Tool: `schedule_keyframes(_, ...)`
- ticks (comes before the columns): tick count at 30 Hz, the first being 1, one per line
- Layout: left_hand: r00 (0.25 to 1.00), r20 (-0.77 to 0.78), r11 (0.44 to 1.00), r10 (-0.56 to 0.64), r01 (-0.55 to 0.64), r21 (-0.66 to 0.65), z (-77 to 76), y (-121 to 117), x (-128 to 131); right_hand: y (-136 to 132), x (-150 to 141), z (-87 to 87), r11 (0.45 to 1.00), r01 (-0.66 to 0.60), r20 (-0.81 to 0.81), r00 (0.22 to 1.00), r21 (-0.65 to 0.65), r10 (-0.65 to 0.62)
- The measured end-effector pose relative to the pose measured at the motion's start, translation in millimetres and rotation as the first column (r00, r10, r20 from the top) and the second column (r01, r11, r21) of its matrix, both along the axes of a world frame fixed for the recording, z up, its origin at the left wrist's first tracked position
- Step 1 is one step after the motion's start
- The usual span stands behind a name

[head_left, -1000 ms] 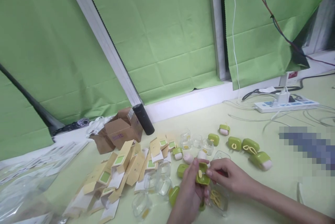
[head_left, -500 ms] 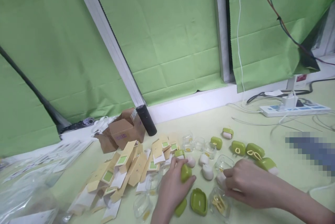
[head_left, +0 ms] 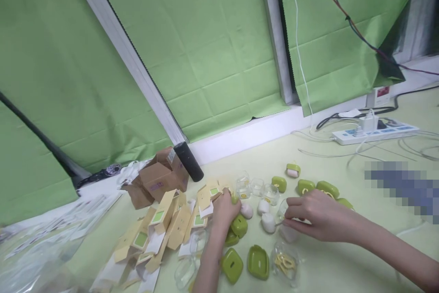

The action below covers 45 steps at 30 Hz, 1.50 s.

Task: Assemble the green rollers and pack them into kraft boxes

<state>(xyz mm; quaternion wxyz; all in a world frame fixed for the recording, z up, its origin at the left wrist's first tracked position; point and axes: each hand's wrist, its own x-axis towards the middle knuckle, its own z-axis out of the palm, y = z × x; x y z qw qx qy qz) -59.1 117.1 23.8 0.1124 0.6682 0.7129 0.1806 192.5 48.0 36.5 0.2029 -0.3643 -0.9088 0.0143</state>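
Observation:
My left hand [head_left: 226, 210] reaches forward beside the folded cartons, its fingers closed over a small green case [head_left: 234, 199] that they partly hide. Right of these fingertips lies a white rounded piece [head_left: 246, 210]. My right hand [head_left: 317, 217] is bent inward, thumb and fingers drawn together at a clear plastic cup [head_left: 283, 209]; whatever they grip is hidden. Just left of its thumb sits another white rounded piece [head_left: 268, 223]. Between my forearms are a green cover [head_left: 232, 265], an open green shell [head_left: 258, 262] and a clear cup with yellow loops [head_left: 285, 263].
Folded cream cartons [head_left: 164, 213] pile up at left, before a brown cardboard box [head_left: 163, 176] and a black cylinder [head_left: 188, 161]. Several green cases [head_left: 327, 188] line the right side. A power strip [head_left: 377, 134] with cables lies farther back.
My left hand has moved forward from a nearer green case to the one by the cartons, uncovering green pieces below. My right hand has shifted slightly up and away. The view has turned slightly.

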Motion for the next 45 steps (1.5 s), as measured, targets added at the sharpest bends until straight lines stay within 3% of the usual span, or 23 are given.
schedule_keyframes(4, 0.99, 0.142, 0.991, 0.006, -0.025, 0.132, 15.5, -18, 3, 2, -7, -1.0, 0.976, 0.093, -0.328, 0.932, -0.198, -0.155)
schedule_keyframes(6, 0.923, 0.38, 0.99, -0.065, 0.011, 0.142, 23.3, -34, 8, 1, -12, -2.1, 0.944, 0.091, -0.422, 0.878, -0.317, -0.226)
schedule_keyframes(7, 0.829, 0.547, 0.99, -0.118, 0.057, 0.127, 25.1, -43, 13, -1, -15, -2.8, 0.926, 0.071, -0.451, 0.858, -0.37, -0.246)
schedule_keyframes(10, 0.377, 0.907, 0.965, -0.186, 0.246, 0.096, 20.4, -67, 28, -5, -23, -5.8, 0.871, -0.008, -0.503, 0.819, -0.49, -0.276)
schedule_keyframes(11, 0.287, 0.942, 0.954, -0.175, 0.286, 0.09, 16.4, -73, 33, -6, -25, -6.8, 0.856, -0.032, -0.508, 0.816, -0.516, -0.275)
schedule_keyframes(13, 0.207, 0.967, 0.949, -0.147, 0.305, 0.079, 7.9, -79, 39, -8, -27, -7.9, 0.834, -0.06, -0.503, 0.82, -0.548, -0.272)
schedule_keyframes(15, 0.196, 0.972, 0.957, -0.131, 0.281, 0.072, 1.0, -81, 41, -9, -28, -7.3, 0.827, -0.066, -0.503, 0.82, -0.558, -0.274)
schedule_keyframes(21, 0.255, 0.961, 0.95, -0.104, 0.313, 0.02, -7.5, -80, 36, -12, -29, -3.7, 0.821, -0.067, -0.499, 0.821, -0.566, -0.276)
schedule_keyframes(25, 0.296, 0.954, 0.952, -0.047, 0.302, -0.047, -9.3, -88, 39, -10, -31, -13.9, 0.8, -0.11, -0.509, 0.82, -0.59, -0.262)
schedule_keyframes(30, 0.283, 0.959, 0.924, -0.019, 0.37, -0.091, -7.4, -94, 45, -10, -38, -29.2, 0.715, -0.284, -0.632, 0.724, -0.639, -0.277)
schedule_keyframes(34, 0.229, 0.972, 0.91, -0.058, 0.412, -0.043, -4.2, -94, 43, -15, -46, -28.3, 0.632, -0.413, -0.715, 0.609, -0.656, -0.344)
schedule_keyframes(37, 0.214, 0.973, 0.891, -0.083, 0.454, -0.024, -2.4, -92, 40, -17, -48, -24.9, 0.597, -0.446, -0.721, 0.589, -0.667, -0.365)
schedule_keyframes(40, 0.24, 0.966, 0.884, -0.098, 0.468, -0.027, -1.8, -90, 38, -17, -46, -24.8, 0.624, -0.407, -0.702, 0.625, -0.667, -0.343)
schedule_keyframes(45, 0.272, 0.958, 0.917, -0.093, 0.399, -0.024, -7.6, -89, 36, -13, -43, -30.6, 0.75, -0.144, -0.551, 0.767, -0.646, -0.327)
